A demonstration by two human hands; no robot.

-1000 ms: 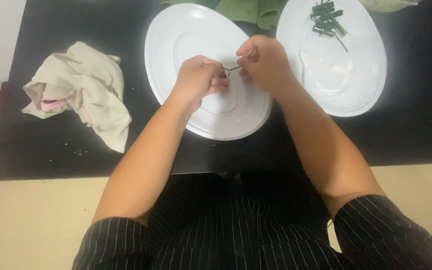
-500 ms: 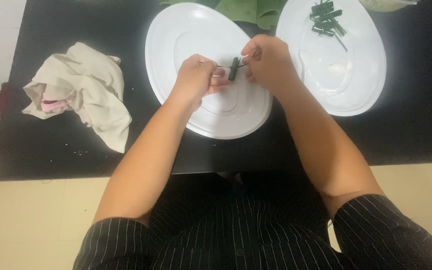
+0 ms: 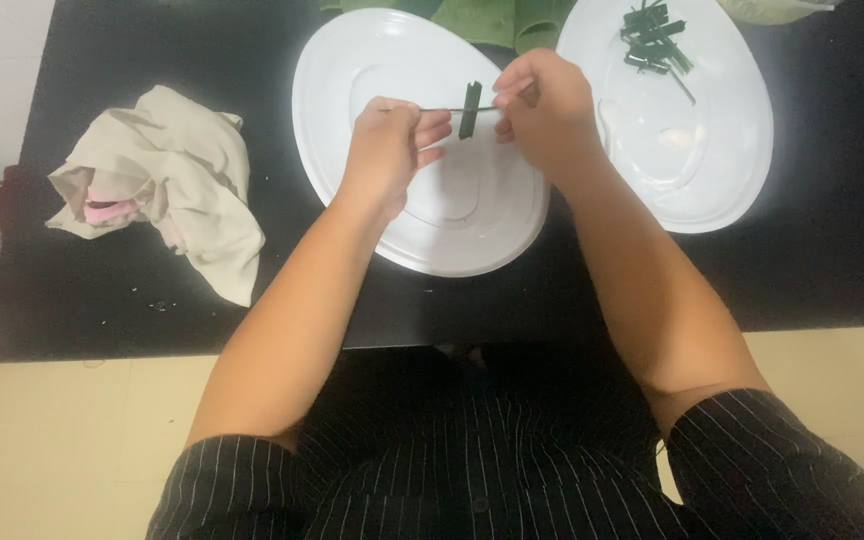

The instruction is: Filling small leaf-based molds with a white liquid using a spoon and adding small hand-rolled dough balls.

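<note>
Left hand: the left hand [image 3: 389, 140] is curled nearly closed above the near white plate [image 3: 352, 200], fingertips pinched on one end of a thin stick [image 3: 442, 108].
Right hand: the right hand [image 3: 544, 110] is also closed to a pinch, over the far edge of the same plate, gripping the stick's other end.
Stick: held level between the two hands, above the plate's upper half and not touching it.
Leaf piece: a short dark green leaf strip [image 3: 470, 108] sits crosswise on the stick, midway between the hands, standing roughly upright; whether it is pierced or folded over the stick cannot be told.
Near white plate: oval, bare, lying on the black table [image 3: 152, 330] directly under both hands.
Second white plate: a second white plate [image 3: 712, 170] lies just right of the near plate, edges close but apart.
Cut pieces: a small heap of green leaf bits [image 3: 654, 40] rests at the far end of the second plate.
Leaves: large green leaves [image 3: 492, 18] lie beyond the near plate, at the frame's top edge.
Cloth: a crumpled beige cloth [image 3: 167, 180] lies well left of the near plate, on the table.
Person: striped dark sleeves [image 3: 782, 460] visible nearest the camera, forearms bare.
</note>
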